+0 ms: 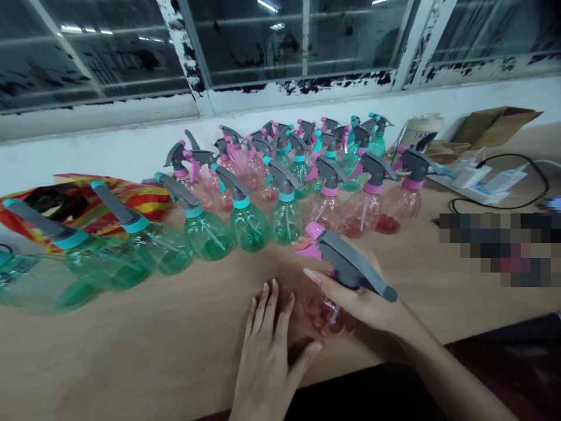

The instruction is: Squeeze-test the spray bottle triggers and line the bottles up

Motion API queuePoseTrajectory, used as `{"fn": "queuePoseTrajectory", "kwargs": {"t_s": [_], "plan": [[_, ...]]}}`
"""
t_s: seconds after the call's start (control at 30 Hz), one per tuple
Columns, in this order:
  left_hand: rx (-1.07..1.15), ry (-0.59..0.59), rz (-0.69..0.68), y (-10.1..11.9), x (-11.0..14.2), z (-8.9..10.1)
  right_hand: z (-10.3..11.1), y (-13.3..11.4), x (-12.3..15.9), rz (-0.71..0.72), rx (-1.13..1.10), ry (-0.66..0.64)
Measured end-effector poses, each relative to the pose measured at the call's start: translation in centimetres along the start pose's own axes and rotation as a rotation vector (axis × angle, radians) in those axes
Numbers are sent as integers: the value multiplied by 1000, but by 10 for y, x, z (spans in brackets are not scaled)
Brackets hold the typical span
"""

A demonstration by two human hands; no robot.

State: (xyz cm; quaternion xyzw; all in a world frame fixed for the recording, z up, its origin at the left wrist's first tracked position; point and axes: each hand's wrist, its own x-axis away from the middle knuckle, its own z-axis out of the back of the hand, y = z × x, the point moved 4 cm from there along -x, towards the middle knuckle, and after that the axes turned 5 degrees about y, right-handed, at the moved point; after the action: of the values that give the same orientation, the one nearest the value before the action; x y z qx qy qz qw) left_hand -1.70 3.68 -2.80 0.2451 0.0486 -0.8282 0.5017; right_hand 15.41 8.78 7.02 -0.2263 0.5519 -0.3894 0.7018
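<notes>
My right hand (363, 295) is wrapped round the neck of a pink spray bottle (324, 316) that stands on the wooden table (131, 351). Its grey trigger head (350, 266) points to the right, with a pink nozzle tip at the left. My left hand (269, 345) lies flat on the table just left of the bottle, fingers stretched and apart, thumb near the bottle's base. It holds nothing.
Several green spray bottles (248, 222) and pink spray bottles (363, 207) stand in rows behind, up to the white wall. A red and yellow bag (87, 204) lies at the left. A power strip (473, 181), cables, a cardboard box (495, 126) and a white tub (421, 134) are at the right.
</notes>
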Motion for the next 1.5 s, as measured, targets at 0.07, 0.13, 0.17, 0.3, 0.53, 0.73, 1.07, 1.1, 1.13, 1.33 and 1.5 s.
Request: {"fn": "queuePoseTrajectory", "kwargs": {"t_s": [0.07, 0.13, 0.17, 0.3, 0.53, 0.73, 1.07, 1.1, 1.13, 1.33, 1.5], "plan": [[-2, -4, -1, 0, 0, 0, 0, -1, -2, -4, 6, 10], [-6, -10, -4, 0, 0, -1, -1, -2, -4, -23, -5, 8], [-9, -12, -6, 0, 0, -1, -2, -2, -5, -32, -12, 6], [-14, -11, -8, 0, -1, 1, -2, -5, -8, -26, -17, 11], [-16, 0, -14, 0, -1, 2, -1, 0, -3, -61, -69, -11], [-34, -1, -23, 0, -2, 2, -2, 0, -1, -52, -59, 4], [-43, 10, -31, 1, -2, 3, -2, 2, -1, -34, -47, 3], [-47, 7, -32, 1, -2, 3, -3, 3, -1, -34, -55, 2], [-51, 4, -35, 1, -2, 2, -3, 3, -1, -32, -61, 0], [-48, -4, -31, 1, -2, 2, -1, -1, -2, 25, -30, 24], [-42, 12, -34, 0, -2, 2, -2, -1, -5, -4, -23, -18]]}}
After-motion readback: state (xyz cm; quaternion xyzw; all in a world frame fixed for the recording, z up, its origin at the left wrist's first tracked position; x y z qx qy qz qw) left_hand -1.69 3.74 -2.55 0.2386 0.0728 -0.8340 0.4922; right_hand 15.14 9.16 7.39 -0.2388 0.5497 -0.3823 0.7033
